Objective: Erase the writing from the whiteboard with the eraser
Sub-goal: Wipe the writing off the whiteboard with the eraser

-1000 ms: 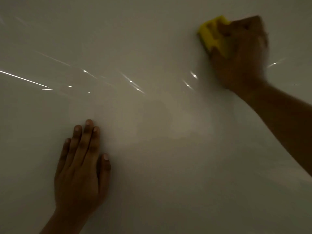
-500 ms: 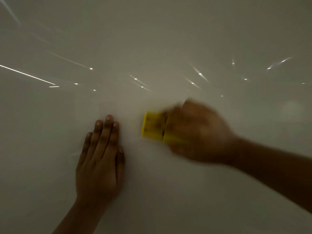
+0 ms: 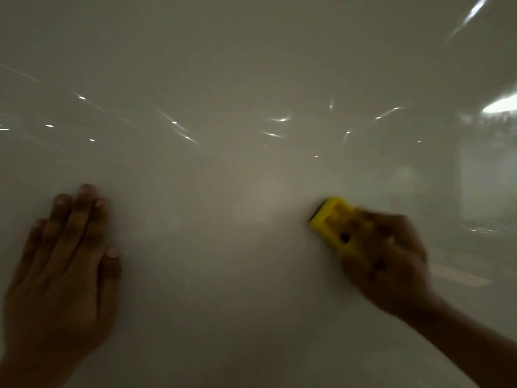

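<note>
The glossy whiteboard (image 3: 223, 275) fills the whole view, dim and spotted with light reflections. No writing shows on it. My right hand (image 3: 391, 264) at the right grips a yellow eraser (image 3: 333, 222) and presses it against the board; the eraser's upper left end sticks out past my fingers. The hand is motion-blurred. My left hand (image 3: 61, 270) lies flat on the board at the lower left, fingers together and pointing up, holding nothing.
Bright reflections of ceiling lights (image 3: 500, 106) sit at the upper right of the board, with small glints across the middle band. No board edge or other object is in view.
My right hand swept the eraser from the top right down to the middle beside my left hand, then back out to the right. The view has shifted, so my left hand sits further left.
</note>
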Demonstrator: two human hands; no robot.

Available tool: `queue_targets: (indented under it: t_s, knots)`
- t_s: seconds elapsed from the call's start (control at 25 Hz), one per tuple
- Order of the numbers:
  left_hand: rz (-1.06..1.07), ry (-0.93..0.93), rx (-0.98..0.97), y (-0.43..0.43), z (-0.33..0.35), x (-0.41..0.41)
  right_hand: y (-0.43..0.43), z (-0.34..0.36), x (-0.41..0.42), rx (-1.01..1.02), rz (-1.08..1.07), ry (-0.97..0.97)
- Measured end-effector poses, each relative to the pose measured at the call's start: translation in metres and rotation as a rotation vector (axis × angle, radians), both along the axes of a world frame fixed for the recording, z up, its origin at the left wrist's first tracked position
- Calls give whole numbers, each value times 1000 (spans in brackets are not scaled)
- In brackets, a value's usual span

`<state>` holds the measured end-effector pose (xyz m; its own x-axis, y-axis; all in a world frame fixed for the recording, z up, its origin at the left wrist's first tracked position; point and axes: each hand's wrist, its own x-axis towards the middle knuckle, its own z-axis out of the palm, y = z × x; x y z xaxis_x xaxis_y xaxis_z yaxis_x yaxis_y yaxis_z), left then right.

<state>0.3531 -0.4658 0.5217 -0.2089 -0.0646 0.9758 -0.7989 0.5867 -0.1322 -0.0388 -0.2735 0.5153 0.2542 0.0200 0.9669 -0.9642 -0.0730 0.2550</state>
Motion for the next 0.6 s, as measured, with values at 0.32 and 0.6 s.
queue_targets:
  t_s: [0.32, 0.6]
  knots:
    - [-25, 73, -49, 29, 2, -12, -5, 147, -31, -557, -17, -972]
    - [-18, 90, -71, 31, 0, -12, -57, 184, 143, -205, 56, -244]
